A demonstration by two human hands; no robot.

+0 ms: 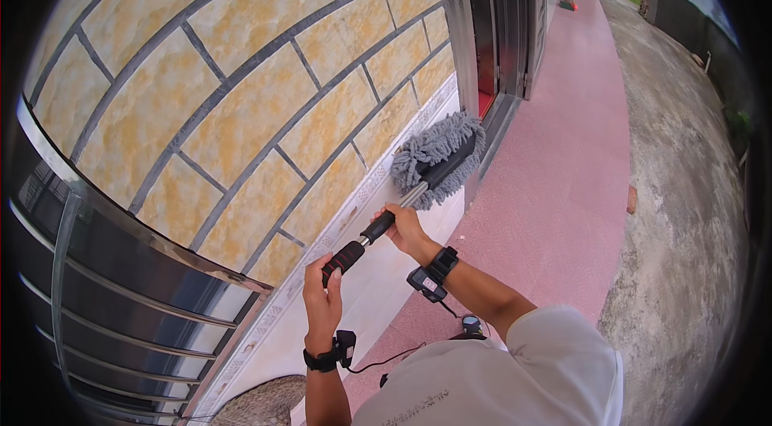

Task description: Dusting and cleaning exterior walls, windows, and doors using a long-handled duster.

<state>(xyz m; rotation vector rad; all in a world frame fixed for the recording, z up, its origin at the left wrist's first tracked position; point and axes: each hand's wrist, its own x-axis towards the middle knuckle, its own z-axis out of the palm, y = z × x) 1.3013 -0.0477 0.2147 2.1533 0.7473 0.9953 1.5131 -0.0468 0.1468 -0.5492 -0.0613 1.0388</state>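
A duster with a grey chenille head [425,155] is held up in front of the tiled wall [259,94]. Its metal pole [412,196] slants down towards me. My left hand [322,284] grips the black foam handle [345,260] with red rings at the lower end. Higher up, my right hand [405,230] is closed around the black sleeve [381,226] of the pole. The head overlaps the white lower wall tiles and the door frame's edge in view; whether it touches them I cannot tell.
A barred window [132,305] is at the left. Beyond the duster stands a dark metal door frame [512,34]. A pink walkway [543,185] borders rough concrete ground [669,215], with a brick [631,200] at the edge. A woven item [259,405] lies below. Cables hang from wrist devices.
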